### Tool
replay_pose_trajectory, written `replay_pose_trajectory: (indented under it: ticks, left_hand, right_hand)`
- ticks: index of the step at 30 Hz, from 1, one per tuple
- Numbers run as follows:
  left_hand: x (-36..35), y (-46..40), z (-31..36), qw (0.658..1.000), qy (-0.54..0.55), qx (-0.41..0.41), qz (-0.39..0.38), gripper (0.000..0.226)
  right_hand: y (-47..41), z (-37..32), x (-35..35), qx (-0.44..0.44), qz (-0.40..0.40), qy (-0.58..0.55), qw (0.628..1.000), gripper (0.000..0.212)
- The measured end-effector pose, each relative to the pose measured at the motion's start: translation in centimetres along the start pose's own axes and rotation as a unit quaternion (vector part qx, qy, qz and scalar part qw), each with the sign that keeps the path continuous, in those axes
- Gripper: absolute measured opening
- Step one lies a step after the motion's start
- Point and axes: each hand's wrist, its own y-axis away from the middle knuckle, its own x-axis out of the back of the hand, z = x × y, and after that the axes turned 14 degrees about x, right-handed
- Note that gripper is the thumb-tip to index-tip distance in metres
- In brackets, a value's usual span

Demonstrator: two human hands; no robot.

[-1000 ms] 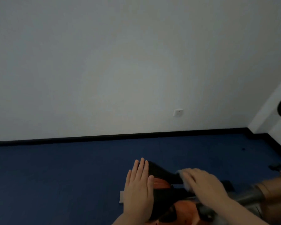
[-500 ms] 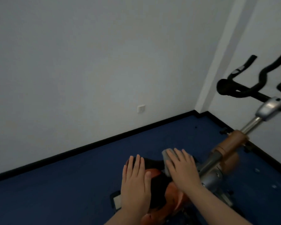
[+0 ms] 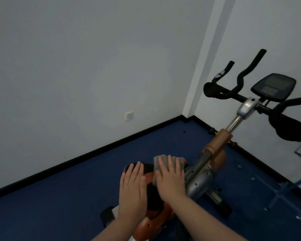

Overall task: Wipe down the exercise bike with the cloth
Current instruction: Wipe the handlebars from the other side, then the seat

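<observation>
My right hand (image 3: 170,180) presses the soft, limp grey cloth (image 3: 169,160) flat on the bike's black-and-orange padded saddle (image 3: 146,168), fingers straight. My left hand (image 3: 131,186) lies flat beside it, holding nothing. I judge the cloth bunches easily, so palm pressure suits.

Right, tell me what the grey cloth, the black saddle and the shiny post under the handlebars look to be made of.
Grey cloth: soft woven or microfibre fabric, matte, limp edges draping under the flat right hand.
Black saddle: probably padded vinyl or rubber, dull finish, under the left hand.
Shiny post: polished metal, likely chromed steel, judging by its bright highlights.
</observation>
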Motion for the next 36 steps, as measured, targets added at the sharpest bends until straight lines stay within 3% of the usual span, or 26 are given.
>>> replay_pose_trajectory:
  ticks: [2, 5, 9, 13, 18, 24, 26, 32, 36]
  left_hand:
    - [0.2, -0.1, -0.1, 1.000, 0.008, 0.005, -0.015, 0.060]
    - [1.1, -0.5, -0.7, 0.998, -0.013, -0.031, -0.048, 0.046]
    - [1.6, -0.6, -1.4, 0.993, -0.068, -0.079, -0.051, 0.049]
    - [1.0, -0.3, -1.1, 0.995, -0.075, -0.060, -0.037, 0.042]
    - [0.0, -0.4, -1.2, 0.998, -0.038, -0.034, -0.032, 0.060]
    - [0.0, -0.4, -1.2, 0.998, -0.029, -0.037, -0.029, 0.067]
    - [0.2, -0.3, -1.2, 0.998, -0.039, -0.043, -0.037, 0.069]
    - [0.5, -0.6, -1.3, 0.997, -0.046, -0.051, -0.044, 0.073]
    - [0.7, -0.4, -1.0, 0.997, -0.054, -0.052, -0.035, 0.078]
  right_hand:
    - [2.1, -2.4, -1.4, 0.072, 0.038, 0.032, 0.996, 0.056]
    - [4.8, -2.2, -2.4, 0.185, 0.008, 0.049, 0.981, 0.061]
    - [2.0, 1.3, -0.7, 0.118, 0.010, 0.052, 0.992, 0.052]
    - [0.2, -0.1, -0.5, 0.029, -0.007, 0.024, 0.999, 0.056]
    - [3.3, -2.1, -3.5, 0.148, 0.007, 0.102, 0.984, 0.060]
    - [0.4, -0.4, -0.4, -0.002, -0.006, -0.009, 1.000, 0.056]
    - [1.4, -1.3, -1.0, 0.001, -0.013, -0.017, 1.000, 0.056]
    - [3.5, -0.8, -2.1, 0.130, -0.040, 0.038, 0.990, 0.056]
    - [0.1, 0.6, -0.2, 0.067, -0.027, 0.058, 0.996, 0.055]
